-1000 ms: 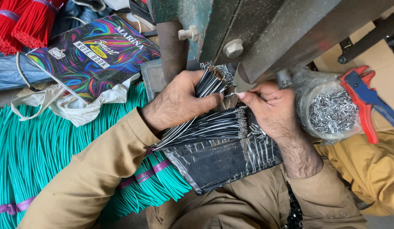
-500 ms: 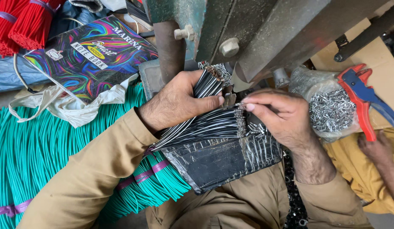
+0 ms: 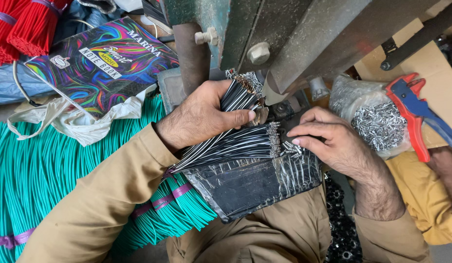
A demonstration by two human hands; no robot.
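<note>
My left hand [image 3: 206, 114] grips a bundle of thin black wires [image 3: 238, 97] with stripped ends pointing up toward a green metal press [image 3: 265, 34]. A second fan of black wires [image 3: 235, 146] lies under that hand on a pad wrapped in black tape [image 3: 255, 182] on my lap. My right hand [image 3: 333, 143] rests on the pad's right part, fingertips curled down at the small metal terminals beside the wire ends; whether it pinches anything is hidden.
A thick bundle of teal wires [image 3: 36, 175] lies at left, red wire bundles [image 3: 21, 24] at top left, and a colourful notebook [image 3: 99, 63] beside them. A clear bag of metal terminals [image 3: 377, 122] and red-blue pliers [image 3: 415, 109] sit at right. Another person's yellow-clad arm [image 3: 430, 195] is lower right.
My right hand has come down from the press's jaw to the taped pad by the wire ends. My left hand keeps its hold on the bundle.
</note>
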